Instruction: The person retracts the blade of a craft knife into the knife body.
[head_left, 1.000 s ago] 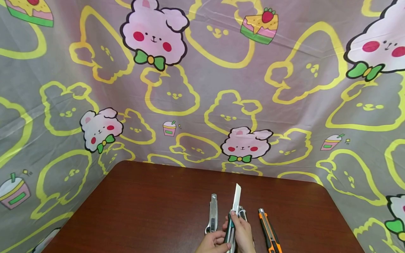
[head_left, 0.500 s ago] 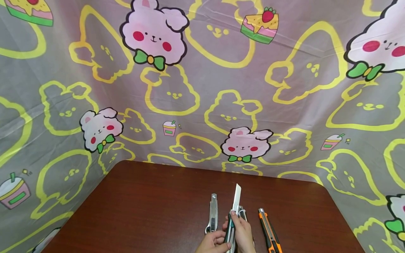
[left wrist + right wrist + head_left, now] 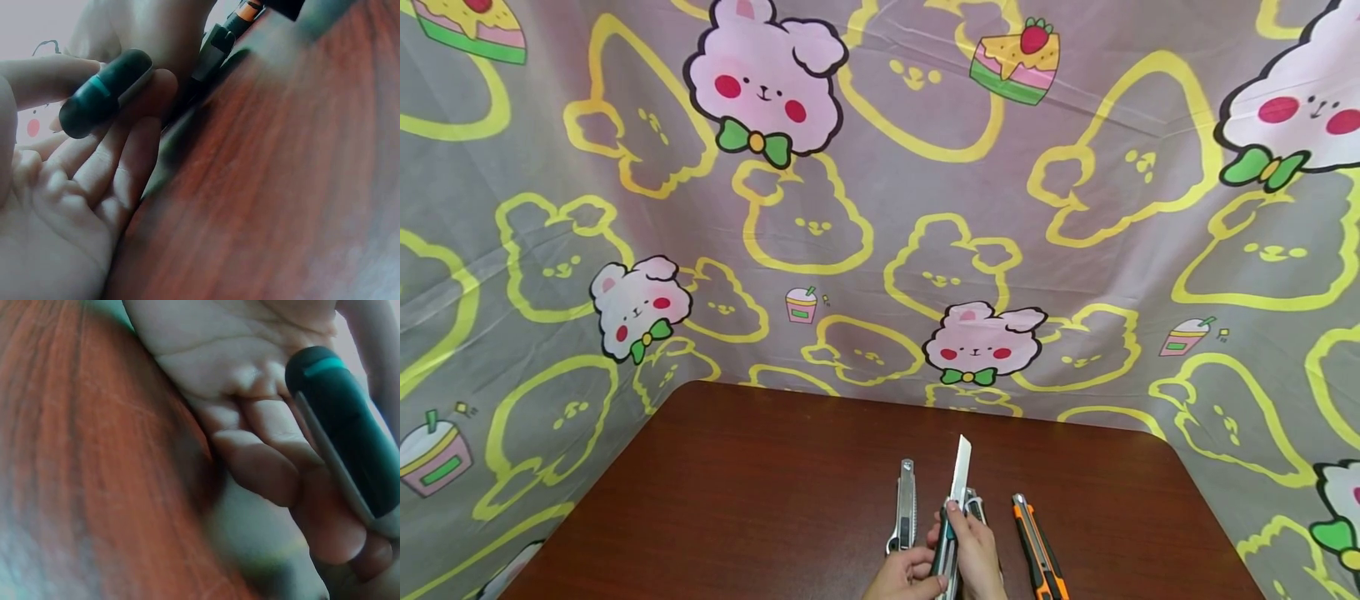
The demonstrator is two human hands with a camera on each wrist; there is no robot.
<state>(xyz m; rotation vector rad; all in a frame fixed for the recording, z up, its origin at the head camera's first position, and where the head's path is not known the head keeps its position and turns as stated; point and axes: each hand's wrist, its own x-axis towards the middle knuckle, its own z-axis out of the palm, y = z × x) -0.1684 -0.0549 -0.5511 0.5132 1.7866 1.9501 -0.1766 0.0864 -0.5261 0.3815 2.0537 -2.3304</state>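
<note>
A box cutter [image 3: 961, 467] with a dark and teal handle points away from me, its long blade extended and tilted slightly right. My right hand [image 3: 977, 557] grips the handle near the blade, the thumb lying along its top. Lower down, my left hand [image 3: 906, 577] pinches the handle between thumb and fingers. In the left wrist view the rounded handle end [image 3: 106, 94] sits between the left thumb and fingertips. The right wrist view has the same handle [image 3: 350, 434] beside the curled right fingers [image 3: 262, 465]; the blade is hidden there.
A silver box cutter [image 3: 906, 504] lies left of the hands on the brown table [image 3: 737, 500]. To the right lies an orange and black box cutter [image 3: 1037, 550]. Another cutter [image 3: 975, 507] is mostly hidden behind the right hand. Patterned cloth [image 3: 880, 192] hangs around the table.
</note>
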